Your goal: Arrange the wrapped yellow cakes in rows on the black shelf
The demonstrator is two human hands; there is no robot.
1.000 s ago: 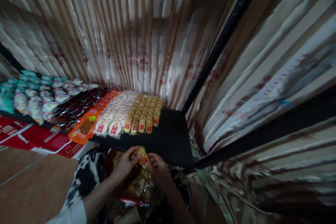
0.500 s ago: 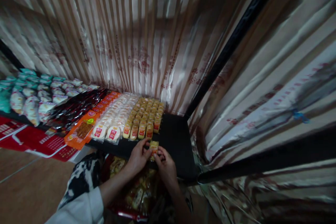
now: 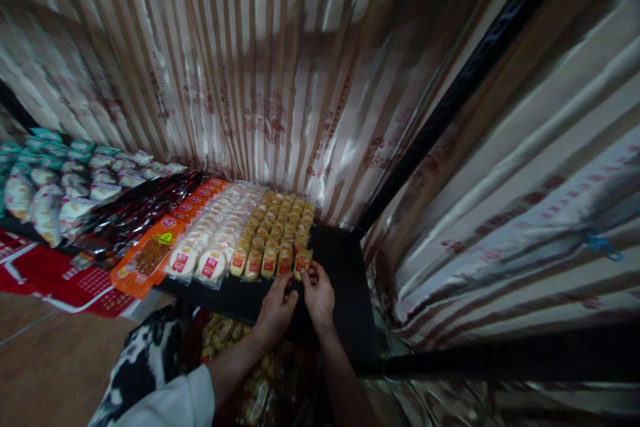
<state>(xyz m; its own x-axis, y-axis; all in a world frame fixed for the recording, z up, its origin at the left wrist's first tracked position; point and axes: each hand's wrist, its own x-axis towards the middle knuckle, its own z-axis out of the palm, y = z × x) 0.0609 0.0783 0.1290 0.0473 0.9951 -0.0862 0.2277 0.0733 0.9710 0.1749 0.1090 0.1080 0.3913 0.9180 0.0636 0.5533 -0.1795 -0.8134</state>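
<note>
Both hands meet at lower centre. The left hand [image 3: 277, 307] and right hand [image 3: 319, 292] pinch one yellow snack packet [image 3: 303, 259]. It touches the packet rows [image 3: 280, 227] on the black bench [image 3: 345, 280].

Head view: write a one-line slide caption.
Both hands, left hand and right hand, set a yellow snack packet at the front of rows on a black shelf.

Striped foil curtains [image 3: 260, 80] hang beyond the hands. Left of the hands lie round white cakes [image 3: 197, 260], orange packets [image 3: 147, 257] and green-white bags [image 3: 45, 180].
</note>
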